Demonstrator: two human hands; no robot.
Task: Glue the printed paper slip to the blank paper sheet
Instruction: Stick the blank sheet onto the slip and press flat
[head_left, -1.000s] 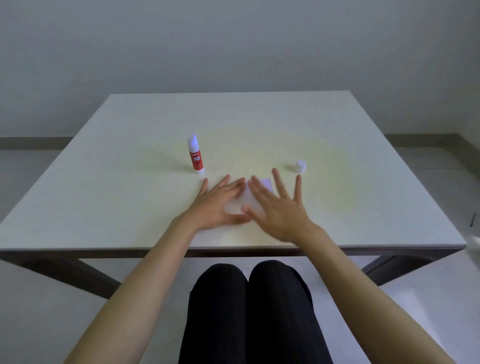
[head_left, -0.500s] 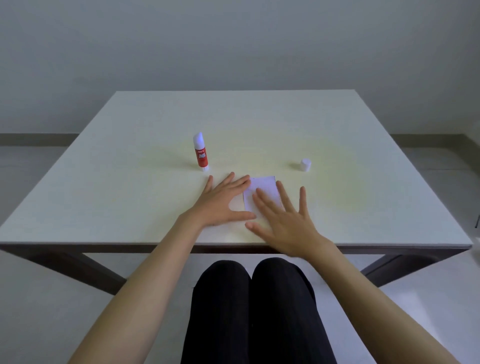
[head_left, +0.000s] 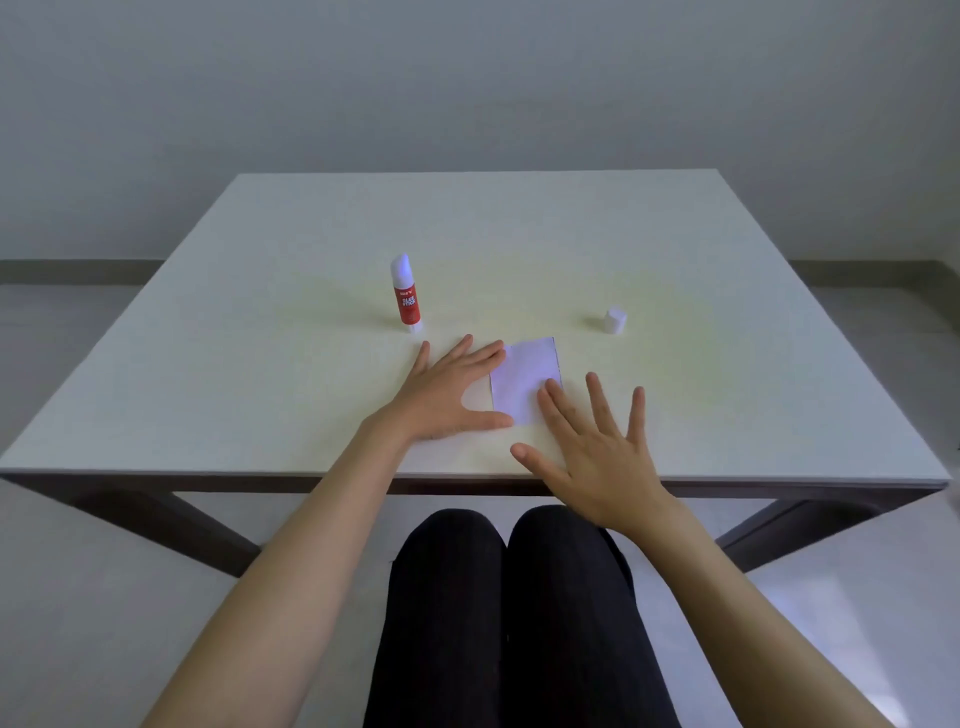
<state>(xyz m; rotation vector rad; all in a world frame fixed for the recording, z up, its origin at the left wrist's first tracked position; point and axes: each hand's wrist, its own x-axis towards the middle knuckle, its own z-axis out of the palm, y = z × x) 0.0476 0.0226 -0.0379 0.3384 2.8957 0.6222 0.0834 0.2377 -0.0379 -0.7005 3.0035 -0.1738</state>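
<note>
The paper slip lay flat near the table's front edge, on a pale sheet whose outline I couldn't really make out. Left hand was spread flat at the slip's 9 o'clock, gripping nothing. Right hand was splayed at its 5 o'clock, fingertip on the slip. Uncapped glue stick stood at 11 o'clock, its cap at 2 o'clock.

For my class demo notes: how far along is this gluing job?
Looks done: the paper slip lies flat on a barely visible white sheet. In hand: the left hand rests flat beside it, the right hand touching its near corner. Left: the glue stick stands uncapped, its cap apart.
</note>
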